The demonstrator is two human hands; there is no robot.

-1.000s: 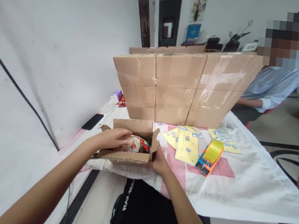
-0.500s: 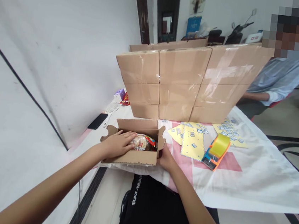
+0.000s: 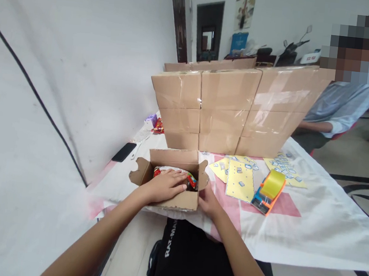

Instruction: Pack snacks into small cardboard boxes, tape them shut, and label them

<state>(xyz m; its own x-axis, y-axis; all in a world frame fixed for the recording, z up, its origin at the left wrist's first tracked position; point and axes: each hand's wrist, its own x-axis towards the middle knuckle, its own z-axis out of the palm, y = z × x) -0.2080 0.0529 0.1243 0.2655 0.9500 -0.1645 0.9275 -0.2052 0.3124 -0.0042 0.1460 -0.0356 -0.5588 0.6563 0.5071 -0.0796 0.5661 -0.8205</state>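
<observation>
A small open cardboard box [image 3: 177, 203] sits at the near edge of the table, its flaps standing out. Snack packets [image 3: 192, 181] in red and white wrappers lie inside it. My left hand [image 3: 163, 186] lies flat on the packets, fingers stretched out over the box's near wall. My right hand [image 3: 207, 201] rests against the box's right near corner, fingers curled on the cardboard.
A wall of taped cardboard boxes [image 3: 227, 109] stands behind the open box. An orange tape dispenser [image 3: 268, 193] and yellow sticker sheets [image 3: 240, 179] lie on the cloth-covered table [image 3: 309, 230]. A black phone [image 3: 125, 152] lies at the left. Another person's sleeve [image 3: 337, 112] shows at the right.
My left hand has slid from the box's left end rightward and now lies flat over the packets. My right hand stays at the box's right corner.
</observation>
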